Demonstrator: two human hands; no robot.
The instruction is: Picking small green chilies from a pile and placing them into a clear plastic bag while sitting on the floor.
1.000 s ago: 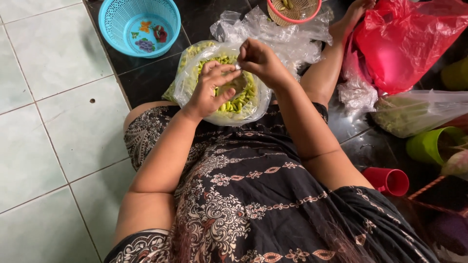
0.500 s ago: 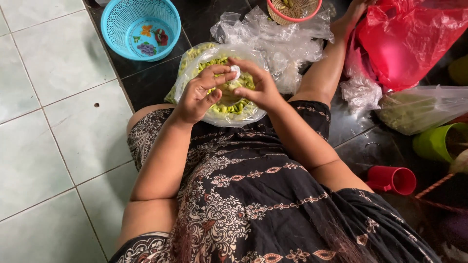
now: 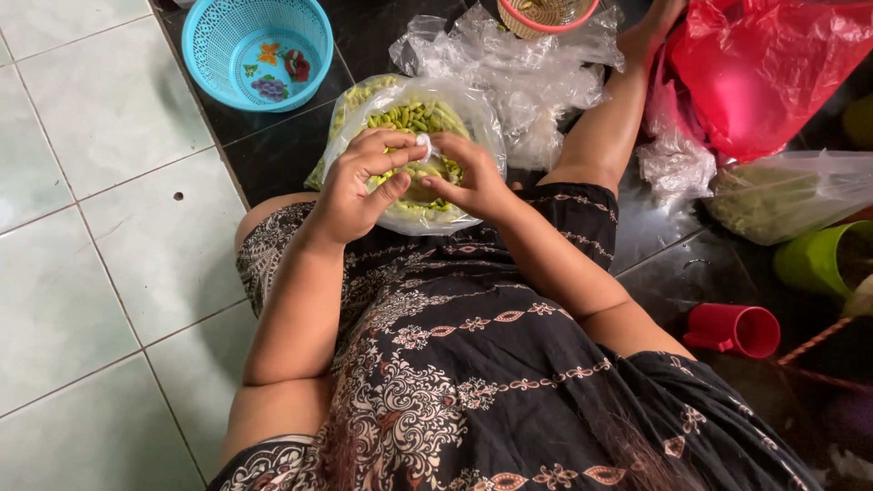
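A clear plastic bag [image 3: 473,118] full of small green chillies [image 3: 414,116] rests on the floor just past my knees. My left hand [image 3: 359,182] and my right hand [image 3: 468,177] meet over the bag's top. Both pinch the gathered neck of the bag [image 3: 424,145], which shows as a small white twist between my fingertips. My lap in a dark patterned dress fills the lower part of the view.
A blue plastic basket [image 3: 211,45] stands at the upper left. Crumpled clear plastic [image 3: 527,68] and a pink-rimmed basket [image 3: 546,14] lie behind the bag. At right are a red plastic bag [image 3: 764,64], a bag of greens [image 3: 782,195], a green cup [image 3: 814,259] and a red cup [image 3: 741,329].
My hands have come down from above the bag and closed in on its top. The bag's opening is now gathered between my fingers.
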